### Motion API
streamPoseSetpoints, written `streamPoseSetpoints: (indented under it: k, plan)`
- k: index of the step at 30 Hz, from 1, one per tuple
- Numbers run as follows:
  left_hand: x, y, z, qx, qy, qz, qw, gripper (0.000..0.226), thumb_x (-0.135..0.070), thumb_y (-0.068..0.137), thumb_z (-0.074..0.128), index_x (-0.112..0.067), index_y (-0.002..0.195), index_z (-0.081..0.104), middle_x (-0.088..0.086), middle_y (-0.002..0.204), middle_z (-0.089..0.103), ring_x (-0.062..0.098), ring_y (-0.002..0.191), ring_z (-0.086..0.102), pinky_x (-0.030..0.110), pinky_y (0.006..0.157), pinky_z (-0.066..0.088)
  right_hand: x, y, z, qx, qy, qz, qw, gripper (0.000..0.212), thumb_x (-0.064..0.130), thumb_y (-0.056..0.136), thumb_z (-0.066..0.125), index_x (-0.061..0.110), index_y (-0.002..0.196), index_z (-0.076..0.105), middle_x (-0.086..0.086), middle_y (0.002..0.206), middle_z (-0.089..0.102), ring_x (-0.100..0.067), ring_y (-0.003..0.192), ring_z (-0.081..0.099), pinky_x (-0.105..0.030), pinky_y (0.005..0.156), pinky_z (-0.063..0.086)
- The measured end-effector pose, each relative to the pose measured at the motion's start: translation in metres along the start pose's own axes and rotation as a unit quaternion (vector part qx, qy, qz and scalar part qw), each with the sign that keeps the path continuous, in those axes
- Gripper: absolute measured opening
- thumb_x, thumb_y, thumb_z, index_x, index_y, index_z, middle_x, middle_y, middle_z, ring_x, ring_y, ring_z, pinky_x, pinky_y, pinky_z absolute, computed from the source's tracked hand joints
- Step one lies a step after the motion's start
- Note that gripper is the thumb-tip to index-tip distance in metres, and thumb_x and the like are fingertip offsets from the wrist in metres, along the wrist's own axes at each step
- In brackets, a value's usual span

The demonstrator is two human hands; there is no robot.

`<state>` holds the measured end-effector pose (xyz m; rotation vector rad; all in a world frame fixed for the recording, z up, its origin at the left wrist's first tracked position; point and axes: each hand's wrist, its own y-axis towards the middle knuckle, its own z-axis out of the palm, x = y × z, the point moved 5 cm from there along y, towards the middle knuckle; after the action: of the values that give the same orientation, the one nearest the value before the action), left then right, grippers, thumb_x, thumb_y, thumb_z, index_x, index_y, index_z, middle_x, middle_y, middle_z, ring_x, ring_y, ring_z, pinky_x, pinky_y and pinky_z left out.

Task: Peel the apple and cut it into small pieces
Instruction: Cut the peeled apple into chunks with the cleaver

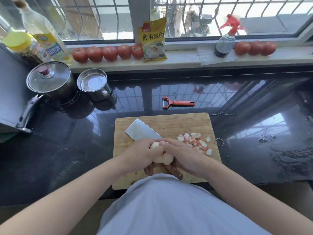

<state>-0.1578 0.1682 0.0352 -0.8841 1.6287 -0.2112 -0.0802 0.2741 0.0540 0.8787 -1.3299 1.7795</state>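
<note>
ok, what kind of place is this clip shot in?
Most likely a home kitchen: a dark counter under a window, a lidded pot at the left, a cutting board with a cleaver, and tomatoes on the sill.

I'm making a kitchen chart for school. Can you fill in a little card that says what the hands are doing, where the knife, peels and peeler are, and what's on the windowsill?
left hand: holds the apple
right hand: also holds the apple
apple: peeled, over the board
knife: lies on the board, handle under the hands
peels: heaped on the board, to the right
peeler: on the counter behind the board
windowsill: tomatoes, yellow bag, spray bottle
</note>
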Motion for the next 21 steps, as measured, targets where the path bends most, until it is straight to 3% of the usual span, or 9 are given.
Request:
streamPoseSetpoints:
  k: [2,5,8,10,13,15,18,21]
  plan:
    - [0.001,0.005,-0.001,-0.018,0.013,-0.008,1.0,0.028,-0.036,0.097,0.05,-0.012,0.093,0.063,-0.002,0.064,0.068,0.027,0.051,0.065,0.031,0.052,0.05,-0.001,0.001,0.005,0.019,0.058,-0.009,0.998,0.04,0.023,0.109,0.027,-0.002,0.122,0.055,-0.026,0.093,0.068,-0.01,0.068,0.064,-0.019,0.046,0.038]
    - [0.001,0.006,0.005,0.0,-0.003,0.008,1.0,0.034,-0.04,0.099,0.043,-0.015,0.083,0.061,0.003,0.06,0.064,0.029,0.052,0.059,0.03,0.049,0.044,-0.017,0.011,0.004,-0.007,0.071,-0.001,0.997,0.041,0.023,0.107,0.028,-0.006,0.119,0.055,-0.036,0.098,0.066,-0.027,0.07,0.06,-0.019,0.046,0.039]
    - [0.009,0.002,0.019,0.027,-0.052,0.012,0.998,0.044,-0.03,0.106,0.035,-0.029,0.072,0.062,-0.002,0.061,0.062,0.025,0.057,0.051,0.032,0.049,0.041,-0.037,0.017,0.0,-0.061,-0.01,0.026,0.998,0.039,0.028,0.1,0.034,0.003,0.11,0.062,-0.03,0.094,0.069,-0.029,0.067,0.045,-0.029,0.049,0.029]
    - [0.017,0.002,0.024,0.032,-0.079,0.008,0.996,0.042,-0.035,0.102,0.033,-0.031,0.075,0.065,0.006,0.071,0.064,0.024,0.062,0.048,0.039,0.055,0.039,-0.041,0.018,-0.002,-0.079,-0.043,0.038,0.995,0.036,0.026,0.1,0.035,0.005,0.107,0.063,-0.021,0.083,0.068,-0.026,0.062,0.044,-0.03,0.049,0.03]
    - [0.02,0.003,0.023,0.041,-0.1,0.005,0.994,0.044,-0.024,0.104,0.029,-0.016,0.083,0.067,0.007,0.073,0.069,0.025,0.062,0.046,0.036,0.05,0.035,-0.04,0.021,-0.002,-0.09,-0.03,0.054,0.994,0.033,0.02,0.101,0.033,0.001,0.106,0.059,-0.01,0.073,0.061,-0.021,0.056,0.043,-0.027,0.046,0.03]
    - [0.02,0.004,0.023,0.054,-0.112,0.012,0.992,0.046,-0.019,0.107,0.026,-0.016,0.086,0.067,0.004,0.07,0.07,0.023,0.059,0.044,0.031,0.047,0.033,-0.04,0.024,0.0,-0.079,-0.031,0.056,0.995,0.033,0.019,0.101,0.032,0.0,0.108,0.058,-0.009,0.072,0.06,-0.023,0.058,0.041,-0.028,0.047,0.028]
    - [0.022,0.002,0.022,0.054,-0.124,0.021,0.991,0.053,-0.02,0.106,0.027,-0.036,0.082,0.071,-0.007,0.062,0.062,0.016,0.053,0.041,0.028,0.045,0.03,-0.041,0.026,0.003,-0.055,-0.047,0.054,0.996,0.035,0.02,0.101,0.03,0.003,0.114,0.059,-0.009,0.074,0.061,-0.027,0.062,0.036,-0.029,0.048,0.027]
    - [0.024,0.003,0.022,0.065,-0.135,0.032,0.988,0.051,-0.026,0.102,0.028,-0.048,0.086,0.071,-0.004,0.068,0.064,0.018,0.056,0.041,0.027,0.043,0.032,-0.034,0.024,0.006,-0.034,-0.043,0.047,0.997,0.037,0.017,0.102,0.029,0.007,0.114,0.062,-0.006,0.074,0.063,-0.023,0.059,0.038,-0.027,0.047,0.029]
